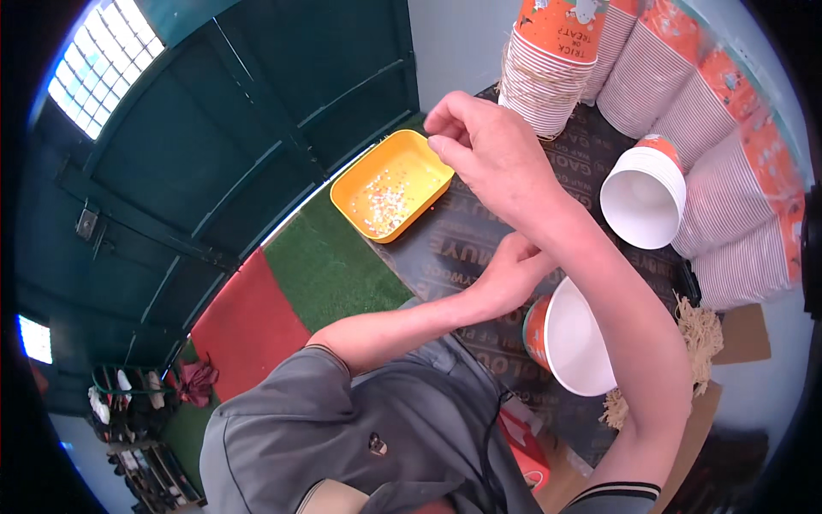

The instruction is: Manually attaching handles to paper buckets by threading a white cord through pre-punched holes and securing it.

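Observation:
My right hand (488, 150) hovers at the far right edge of a yellow tray (411, 158) that holds many tiny pale and pink bits. Its thumb and fingertips are pinched together; nothing shows between them. My left hand (507, 272) is lower down, curled on the rim of an orange paper cup (569, 338) with a white inside. The cup lies tilted on a dark printed board (462, 236), its mouth facing me. My right forearm crosses above the cup.
Long stacks of orange and striped paper cups (685, 94) lie along the upper right, and a single cup (644, 199) shows its white inside. A straw-coloured fringe (700, 330) sits at the right. Green turf (330, 265), a red mat (248, 330) and a dark green door (214, 128) lie left.

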Demonstrator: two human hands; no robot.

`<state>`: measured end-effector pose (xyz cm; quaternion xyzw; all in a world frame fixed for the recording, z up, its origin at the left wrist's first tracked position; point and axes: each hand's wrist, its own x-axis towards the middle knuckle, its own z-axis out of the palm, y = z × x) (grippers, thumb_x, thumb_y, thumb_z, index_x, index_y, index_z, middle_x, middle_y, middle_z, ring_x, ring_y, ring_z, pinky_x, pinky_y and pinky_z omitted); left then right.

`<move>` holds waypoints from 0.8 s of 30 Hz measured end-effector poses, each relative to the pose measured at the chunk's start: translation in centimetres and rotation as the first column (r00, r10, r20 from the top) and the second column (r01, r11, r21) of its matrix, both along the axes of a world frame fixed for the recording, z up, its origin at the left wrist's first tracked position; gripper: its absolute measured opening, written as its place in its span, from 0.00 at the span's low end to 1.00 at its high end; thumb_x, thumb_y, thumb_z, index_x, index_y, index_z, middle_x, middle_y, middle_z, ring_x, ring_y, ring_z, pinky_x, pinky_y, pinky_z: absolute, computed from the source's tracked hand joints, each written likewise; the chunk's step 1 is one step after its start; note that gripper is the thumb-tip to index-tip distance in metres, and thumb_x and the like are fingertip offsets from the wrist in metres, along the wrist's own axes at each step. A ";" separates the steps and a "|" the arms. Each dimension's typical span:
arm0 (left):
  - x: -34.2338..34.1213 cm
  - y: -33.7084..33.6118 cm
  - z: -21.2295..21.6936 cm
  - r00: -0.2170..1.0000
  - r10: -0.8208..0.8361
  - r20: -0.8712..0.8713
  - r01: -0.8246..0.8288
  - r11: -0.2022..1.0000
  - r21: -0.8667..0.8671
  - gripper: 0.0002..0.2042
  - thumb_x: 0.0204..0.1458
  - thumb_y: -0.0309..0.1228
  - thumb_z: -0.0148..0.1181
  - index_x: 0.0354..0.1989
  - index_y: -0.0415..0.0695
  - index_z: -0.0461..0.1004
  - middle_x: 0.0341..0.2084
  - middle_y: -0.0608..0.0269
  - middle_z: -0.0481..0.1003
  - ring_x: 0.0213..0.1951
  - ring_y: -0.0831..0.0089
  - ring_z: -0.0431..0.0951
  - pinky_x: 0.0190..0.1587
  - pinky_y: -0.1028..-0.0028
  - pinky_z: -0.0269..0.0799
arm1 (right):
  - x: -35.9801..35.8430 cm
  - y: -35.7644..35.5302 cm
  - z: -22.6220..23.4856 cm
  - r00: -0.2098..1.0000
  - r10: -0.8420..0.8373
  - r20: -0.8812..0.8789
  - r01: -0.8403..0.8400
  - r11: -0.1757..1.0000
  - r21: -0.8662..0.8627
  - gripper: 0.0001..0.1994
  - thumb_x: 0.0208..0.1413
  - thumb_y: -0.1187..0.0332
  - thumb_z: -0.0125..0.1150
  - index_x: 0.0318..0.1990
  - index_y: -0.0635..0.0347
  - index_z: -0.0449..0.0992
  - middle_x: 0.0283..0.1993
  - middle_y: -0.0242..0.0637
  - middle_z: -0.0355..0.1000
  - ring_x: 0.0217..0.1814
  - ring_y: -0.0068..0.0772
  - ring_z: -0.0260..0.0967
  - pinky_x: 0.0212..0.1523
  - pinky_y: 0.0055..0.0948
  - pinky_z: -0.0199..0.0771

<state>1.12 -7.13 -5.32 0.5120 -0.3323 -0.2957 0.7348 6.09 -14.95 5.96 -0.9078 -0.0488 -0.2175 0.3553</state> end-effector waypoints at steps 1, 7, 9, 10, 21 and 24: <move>-0.4 0.3 -0.4 1.000 -0.014 -0.007 0.014 1.000 -0.001 0.13 0.73 0.29 0.58 0.57 0.32 0.78 0.48 0.59 0.84 0.56 0.70 0.82 0.60 0.66 0.78 | -0.1 -0.4 -0.1 1.000 -0.014 -0.007 0.014 1.000 -0.001 0.13 0.70 0.66 0.63 0.54 0.62 0.85 0.48 0.49 0.85 0.50 0.48 0.85 0.54 0.46 0.83; -0.8 4.9 1.8 1.000 -0.014 -0.028 0.006 0.958 -0.287 0.07 0.73 0.26 0.58 0.45 0.36 0.80 0.39 0.60 0.80 0.41 0.76 0.78 0.48 0.73 0.76 | -3.2 -3.8 0.4 0.995 -0.084 0.050 0.086 0.996 -0.028 0.16 0.70 0.59 0.64 0.47 0.66 0.86 0.33 0.38 0.84 0.34 0.27 0.80 0.40 0.31 0.79; 0.0 7.4 3.8 0.985 -0.034 0.171 0.085 0.950 -0.300 0.09 0.73 0.27 0.54 0.44 0.37 0.79 0.38 0.55 0.80 0.41 0.67 0.79 0.50 0.67 0.76 | -6.4 -4.5 2.4 0.997 -0.077 0.009 0.075 0.982 0.174 0.12 0.71 0.64 0.66 0.49 0.66 0.85 0.34 0.31 0.85 0.38 0.21 0.82 0.39 0.23 0.76; 0.1 8.2 4.7 0.978 -0.107 0.181 0.156 0.947 -0.282 0.09 0.72 0.28 0.55 0.44 0.37 0.80 0.39 0.53 0.81 0.40 0.66 0.80 0.49 0.66 0.77 | -8.8 -5.5 3.5 0.987 -0.158 0.000 0.156 0.976 0.153 0.11 0.72 0.65 0.67 0.52 0.65 0.86 0.36 0.29 0.85 0.43 0.20 0.83 0.43 0.21 0.79; -2.5 7.0 9.9 0.363 -0.916 -0.172 0.524 0.353 -0.775 0.15 0.72 0.36 0.58 0.52 0.35 0.83 0.51 0.48 0.84 0.49 0.59 0.86 0.57 0.61 0.82 | -41.3 -14.4 0.1 0.423 -0.904 -0.064 0.823 0.354 0.445 0.12 0.75 0.64 0.66 0.57 0.61 0.84 0.42 0.30 0.79 0.45 0.21 0.78 0.53 0.26 0.78; -10.4 5.7 12.4 0.252 -0.962 -0.110 0.328 0.191 -0.925 0.17 0.73 0.35 0.57 0.60 0.34 0.79 0.57 0.50 0.81 0.55 0.61 0.83 0.60 0.63 0.80 | -44.7 -16.9 -2.0 0.436 -0.888 -0.144 0.875 0.381 0.299 0.12 0.76 0.62 0.65 0.57 0.59 0.85 0.44 0.28 0.80 0.47 0.19 0.77 0.54 0.24 0.78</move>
